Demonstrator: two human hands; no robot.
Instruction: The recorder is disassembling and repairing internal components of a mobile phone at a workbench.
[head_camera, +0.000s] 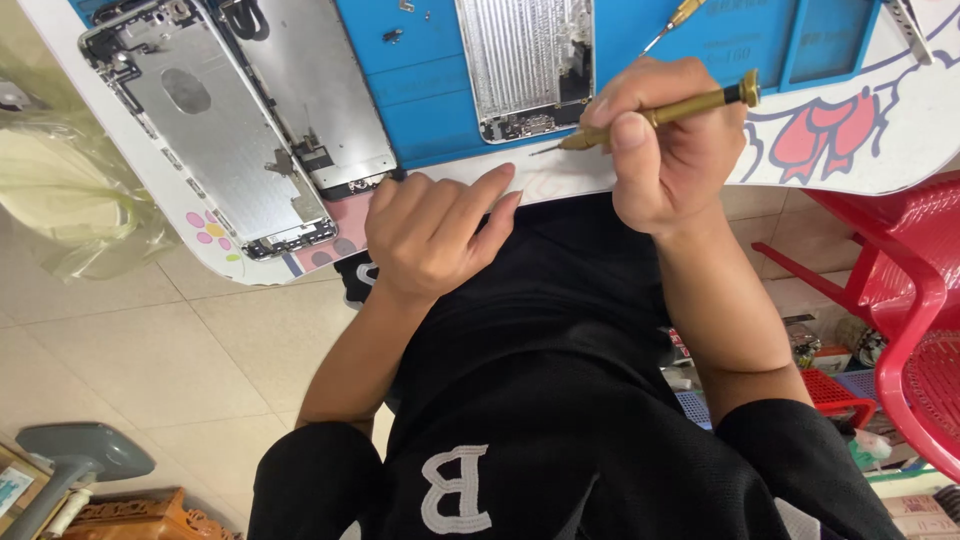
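My right hand grips a brass-coloured precision screwdriver with a black cap, its thin tip pointing left near the white table's edge. My left hand rests at the table's edge with fingers loosely curled and the index finger stretched toward the screwdriver tip, holding nothing I can see. Above the hands lies a silver phone part on a blue work mat. An opened silver phone housing and its detached panel lie at the left.
A second screwdriver lies on the mat at the top. A red plastic chair stands at the right, with small baskets and clutter below it. A plastic bag sits at the left over a tiled floor.
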